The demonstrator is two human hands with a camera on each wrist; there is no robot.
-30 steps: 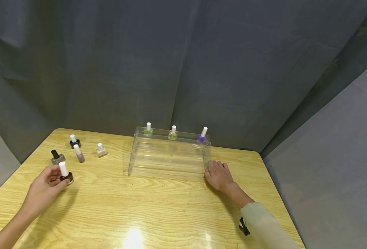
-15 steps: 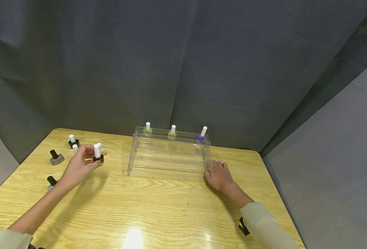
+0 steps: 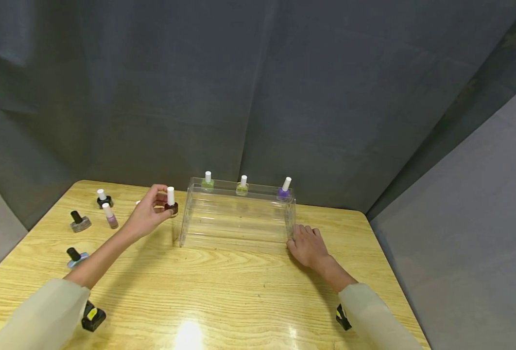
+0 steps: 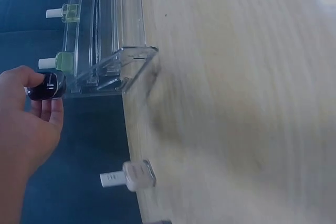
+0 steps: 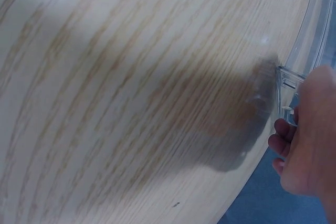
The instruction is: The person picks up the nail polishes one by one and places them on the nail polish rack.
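Observation:
My left hand [image 3: 146, 215] pinches a dark nail polish bottle [image 3: 171, 209] with a white cap, held upright just left of a clear stepped display rack [image 3: 236, 218]. In the left wrist view the bottle's dark body [image 4: 46, 87] shows between thumb and fingers, close to the rack's end. On the rack's top step stand a green nail polish [image 3: 207, 184], a yellow-green one [image 3: 242, 189] and a purple one [image 3: 283, 193], whose white cap tilts. My right hand [image 3: 308, 247] grips the rack's right end, its fingers curled at the side panel [image 5: 287, 95].
On the left of the wooden table [image 3: 223, 301] are a black polish [image 3: 105, 200], a lilac one [image 3: 111, 221], a grey one with a black cap [image 3: 80, 224] and a blue one [image 3: 76, 257]. A pale bottle [image 4: 139, 176] is mostly hidden behind my left hand. A dark curtain hangs behind.
My left hand has carried the dark nail polish bottle rightward and away from me, from the loose bottles to the rack's left end. The right hand stays at the rack.

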